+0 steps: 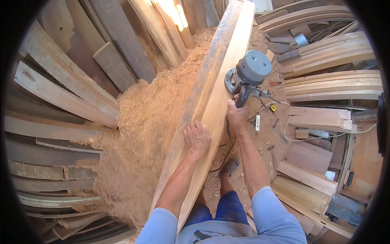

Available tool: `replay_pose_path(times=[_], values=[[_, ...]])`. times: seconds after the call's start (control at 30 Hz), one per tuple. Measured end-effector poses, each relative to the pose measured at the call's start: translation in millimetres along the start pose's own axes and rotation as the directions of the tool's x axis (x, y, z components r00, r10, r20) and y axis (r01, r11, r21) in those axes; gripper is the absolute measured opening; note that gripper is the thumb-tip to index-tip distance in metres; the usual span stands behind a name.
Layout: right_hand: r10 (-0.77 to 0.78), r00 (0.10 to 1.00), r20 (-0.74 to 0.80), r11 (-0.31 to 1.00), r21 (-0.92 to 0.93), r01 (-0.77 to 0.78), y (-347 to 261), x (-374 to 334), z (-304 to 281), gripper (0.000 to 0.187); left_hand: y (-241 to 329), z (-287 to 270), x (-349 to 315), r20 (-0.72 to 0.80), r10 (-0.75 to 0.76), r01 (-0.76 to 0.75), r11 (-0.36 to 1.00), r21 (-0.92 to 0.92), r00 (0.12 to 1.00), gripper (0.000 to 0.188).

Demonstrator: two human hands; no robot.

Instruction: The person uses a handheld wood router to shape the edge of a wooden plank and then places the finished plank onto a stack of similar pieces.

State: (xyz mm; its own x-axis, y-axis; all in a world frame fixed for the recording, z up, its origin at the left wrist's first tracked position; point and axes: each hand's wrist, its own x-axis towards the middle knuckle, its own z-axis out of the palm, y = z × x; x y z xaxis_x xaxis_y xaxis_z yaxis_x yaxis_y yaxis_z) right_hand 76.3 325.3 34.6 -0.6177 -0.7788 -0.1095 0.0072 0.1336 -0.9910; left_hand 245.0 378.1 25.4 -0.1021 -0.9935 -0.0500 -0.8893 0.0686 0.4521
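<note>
I see this from my own head: the left camera of a side-by-side pair looks steeply down and ahead, along the long board to its far end. My shirt and shorts lie at the near edge; my left hand and right hand sit mid-view. The wide fisheye takes in timber on the left and timber on the right, bending both toward its black rim.

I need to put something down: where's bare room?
Bare: the pale wooden plank, beyond the grey cylindrical power tool and between it and the left hand. Crowded: the right side, with stacked tan boards and white cable.
</note>
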Motion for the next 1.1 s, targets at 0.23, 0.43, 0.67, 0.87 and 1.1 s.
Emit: replay_pose_path(times=[0.23,0.43,0.67,0.87,1.1], values=[[-0.065,0.998,-0.002,0.998,0.001,0.065,-0.8,63.1,2.9,0.024,22.5,10.4,42.8,-0.044,0.027,-0.026,1.000,0.013,0.999,0.022],[-0.056,0.998,-0.025,0.993,-0.104,0.053,-6.5,115.1,10.5,0.026,48.0,24.8,89.5,-0.064,-0.023,0.027,0.998,0.054,0.998,0.021],[-0.101,0.995,-0.003,0.987,-0.123,0.099,-20.2,178.9,17.4,0.028,69.8,41.7,139.0,-0.037,-0.102,0.104,0.994,0.041,0.994,0.024],[-0.154,0.987,-0.034,0.951,-0.276,0.139,-13.9,235.5,18.7,0.032,76.6,46.7,157.3,-0.006,-0.132,0.133,0.991,0.031,0.991,0.024],[-0.196,0.980,0.016,0.972,-0.125,0.197,-12.2,284.3,25.7,0.032,72.5,45.7,158.9,0.025,-0.119,0.119,0.993,0.026,0.993,0.023]])
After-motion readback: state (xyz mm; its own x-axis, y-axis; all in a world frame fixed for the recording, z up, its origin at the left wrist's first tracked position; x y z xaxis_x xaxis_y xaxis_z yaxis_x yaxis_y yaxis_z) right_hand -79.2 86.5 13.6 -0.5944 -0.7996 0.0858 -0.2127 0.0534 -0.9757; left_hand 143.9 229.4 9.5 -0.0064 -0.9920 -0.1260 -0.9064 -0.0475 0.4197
